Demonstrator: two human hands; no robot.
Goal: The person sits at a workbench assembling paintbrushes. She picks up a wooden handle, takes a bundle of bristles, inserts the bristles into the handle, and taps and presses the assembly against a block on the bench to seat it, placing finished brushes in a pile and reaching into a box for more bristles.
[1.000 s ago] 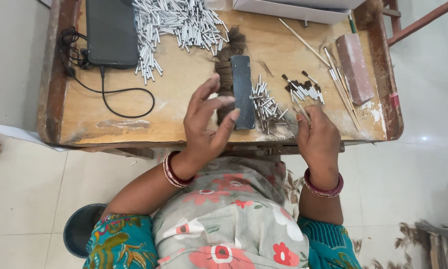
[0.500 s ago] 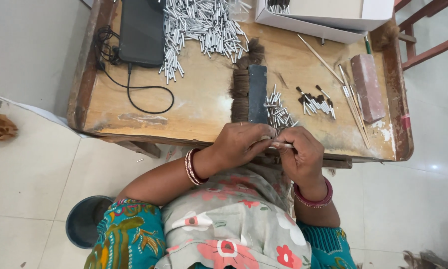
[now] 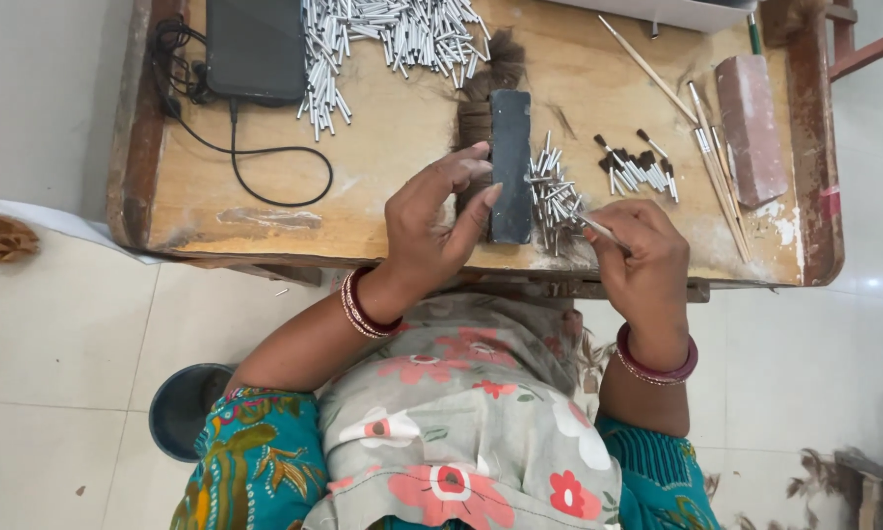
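- I see a dark flat device (image 3: 256, 47) with a black cable (image 3: 265, 157) on the table's far left.
- Reddish block (image 3: 750, 128) far right, thin sticks (image 3: 711, 157) beside it.
- Dark round bin, possibly a stool (image 3: 188, 407), on the tiled floor (image 3: 58, 393).

a small handcraft workshop, likely brush making: a worn wooden workbench (image 3: 265, 211) on a pale tiled floor (image 3: 58, 363), a heap of metal tubes (image 3: 392, 39) beyond the hands, a tuft of hair (image 3: 481, 88) under a dark slab (image 3: 511, 162), finished brush tips (image 3: 638, 167) and thin sticks (image 3: 711, 157) to the right.
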